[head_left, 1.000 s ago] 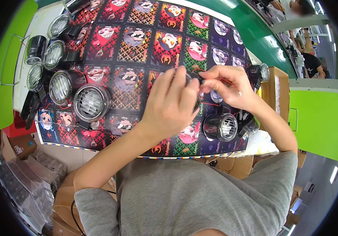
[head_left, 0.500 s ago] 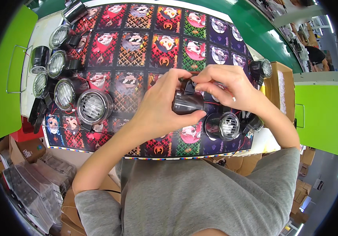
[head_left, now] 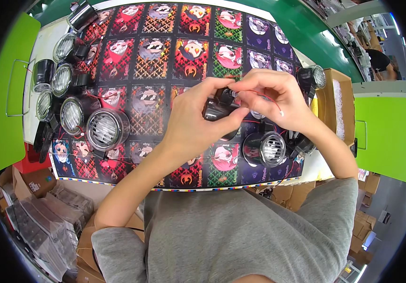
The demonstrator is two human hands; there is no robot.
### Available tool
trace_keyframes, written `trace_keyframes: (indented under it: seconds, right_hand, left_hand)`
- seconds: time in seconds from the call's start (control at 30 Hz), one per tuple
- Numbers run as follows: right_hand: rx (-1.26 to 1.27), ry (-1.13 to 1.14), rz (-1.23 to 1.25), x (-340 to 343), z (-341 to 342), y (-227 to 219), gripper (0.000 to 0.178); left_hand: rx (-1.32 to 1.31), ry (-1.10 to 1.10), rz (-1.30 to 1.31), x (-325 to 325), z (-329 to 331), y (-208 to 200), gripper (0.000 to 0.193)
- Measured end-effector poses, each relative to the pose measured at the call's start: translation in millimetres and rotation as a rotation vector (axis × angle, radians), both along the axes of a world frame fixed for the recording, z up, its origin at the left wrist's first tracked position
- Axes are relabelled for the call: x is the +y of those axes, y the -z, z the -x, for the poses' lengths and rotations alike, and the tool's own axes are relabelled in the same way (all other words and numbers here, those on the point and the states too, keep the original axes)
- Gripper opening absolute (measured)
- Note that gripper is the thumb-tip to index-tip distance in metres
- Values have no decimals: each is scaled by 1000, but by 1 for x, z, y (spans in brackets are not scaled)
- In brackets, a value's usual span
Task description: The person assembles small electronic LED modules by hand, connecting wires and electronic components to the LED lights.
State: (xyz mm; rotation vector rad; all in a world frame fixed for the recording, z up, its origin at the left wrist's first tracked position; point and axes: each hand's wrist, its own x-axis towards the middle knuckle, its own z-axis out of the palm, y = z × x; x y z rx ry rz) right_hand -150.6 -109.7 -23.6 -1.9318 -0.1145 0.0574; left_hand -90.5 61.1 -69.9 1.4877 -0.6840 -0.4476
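Note:
A glossy black lamp (head_left: 215,110) is held above the printed sheet, its bracket side turned up. My left hand (head_left: 191,115) wraps around its body, thumb at the near side and fingers at the far side. Pressed together at the black bracket, the thumb and index finger of my right hand (head_left: 281,96) pinch a thin red wire (head_left: 265,98). A small white connector (head_left: 282,113) hangs at the wire's end beside the palm. Fingers hide the exact spot where the wire meets the lamp. Another lamp (head_left: 273,149) with a clear ribbed lens lies just right of my hands.
Several similar lamps, one of them (head_left: 107,129) nearest, stand along the left of the sheet (head_left: 148,101). More lamps (head_left: 312,77) and an open cardboard box (head_left: 340,106) are at the right. Green panels flank the table. Cartons and plastic-wrapped stacks (head_left: 42,226) lie below left.
The lamp has tilted in my left hand, and its body shows less between the fingers. My right fingertips stay at the bracket. The whole view has shifted slightly.

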Motion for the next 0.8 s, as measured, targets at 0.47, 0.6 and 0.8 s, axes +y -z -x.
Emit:
trace_keyframes:
  seconds: [0.47, 0.6, 0.8]
  right_hand:
    - [-495, -231, 664, -2, -5, -17, 19]
    - [-705, -198, 881, 0, 2, -6, 22]
    - [-461, -120, 537, -3, 1, -5, 15]
  left_hand:
    - [-396, -96, -97, -6, 3, 0, 37]
    - [-321, -103, -96, -6, 4, 0, 39]
    - [-280, -109, -101, -9, 4, 1, 38]
